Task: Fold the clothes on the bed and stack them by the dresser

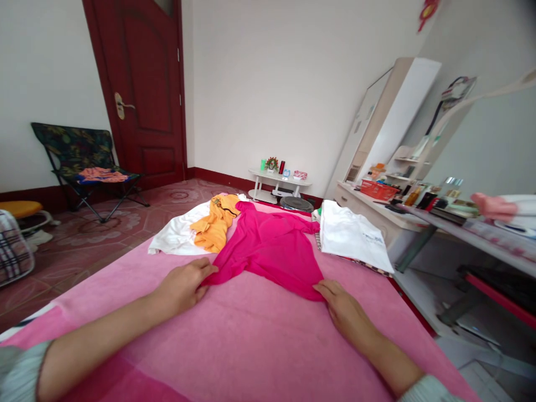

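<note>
A bright magenta garment (272,245), thin and loosely spread, lies on the pink bed cover (251,346). My left hand (186,285) pinches its near left corner between thumb and fingers. At the near right corner, my right hand (339,304) has its fingers closed on the edge of the cloth. Left of the garment, a crumpled orange garment (215,223) rests partly over a white one (180,231). To the right sits a stack of folded clothes with a white shirt (352,237) on top.
Beyond the bed, a low white table (278,177) holds small items. A folding chair (79,162) with clothing on it stands by the red door (142,84). On the right, a dresser (368,206) carries a red basket (378,190) and bottles.
</note>
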Demonstrator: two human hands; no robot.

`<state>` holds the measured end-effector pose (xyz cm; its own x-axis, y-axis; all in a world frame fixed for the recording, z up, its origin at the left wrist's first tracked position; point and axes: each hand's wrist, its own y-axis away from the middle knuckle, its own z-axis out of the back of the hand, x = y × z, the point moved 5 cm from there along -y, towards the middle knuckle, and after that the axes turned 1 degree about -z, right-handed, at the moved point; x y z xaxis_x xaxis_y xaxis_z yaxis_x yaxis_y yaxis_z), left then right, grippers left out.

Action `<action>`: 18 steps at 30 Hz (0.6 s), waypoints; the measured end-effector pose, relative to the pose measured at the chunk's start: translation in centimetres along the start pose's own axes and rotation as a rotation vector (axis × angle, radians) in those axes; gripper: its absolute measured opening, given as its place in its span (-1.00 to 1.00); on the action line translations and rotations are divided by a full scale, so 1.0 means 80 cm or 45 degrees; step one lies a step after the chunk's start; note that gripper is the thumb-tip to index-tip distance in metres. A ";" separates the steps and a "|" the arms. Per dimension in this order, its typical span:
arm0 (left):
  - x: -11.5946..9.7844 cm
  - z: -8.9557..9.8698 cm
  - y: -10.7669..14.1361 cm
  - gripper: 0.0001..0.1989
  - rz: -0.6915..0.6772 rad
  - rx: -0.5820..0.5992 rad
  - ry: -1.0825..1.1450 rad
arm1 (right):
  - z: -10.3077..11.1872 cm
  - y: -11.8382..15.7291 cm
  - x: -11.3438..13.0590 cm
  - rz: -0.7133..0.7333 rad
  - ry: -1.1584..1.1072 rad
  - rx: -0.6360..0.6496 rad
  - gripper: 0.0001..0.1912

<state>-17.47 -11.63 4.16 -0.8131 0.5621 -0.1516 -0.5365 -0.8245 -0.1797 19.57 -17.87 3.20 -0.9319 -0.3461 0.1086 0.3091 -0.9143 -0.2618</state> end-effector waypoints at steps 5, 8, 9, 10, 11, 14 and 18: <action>-0.019 0.019 -0.010 -0.69 -0.379 -0.057 0.015 | 0.025 -0.015 0.002 -0.079 -0.156 -0.018 -0.61; -0.020 0.031 -0.008 -0.67 -0.486 -0.025 0.101 | 0.055 -0.004 -0.007 -0.151 -0.192 -0.072 -0.73; -0.020 0.035 -0.006 -0.69 -0.490 -0.023 0.147 | 0.067 0.002 -0.011 -0.164 -0.192 -0.091 -0.76; -0.019 0.041 -0.004 -0.72 -0.479 -0.030 0.207 | 0.079 0.009 -0.016 -0.166 -0.196 -0.107 -0.79; -0.019 0.048 -0.002 -0.75 -0.459 -0.040 0.278 | 0.092 0.017 -0.021 -0.164 -0.207 -0.119 -0.81; -0.020 0.072 0.007 -0.78 -0.356 -0.065 0.514 | 0.124 0.044 -0.034 -0.150 -0.284 -0.099 -0.83; -0.025 0.101 0.024 -0.75 -0.236 0.047 0.632 | 0.151 0.081 -0.034 -0.155 -0.374 -0.048 -0.89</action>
<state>-18.68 -14.84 11.94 -0.5037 0.6544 -0.5640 -0.6763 -0.7049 -0.2140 26.40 -25.43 12.79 -0.8653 -0.2858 0.4118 0.1864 -0.9461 -0.2649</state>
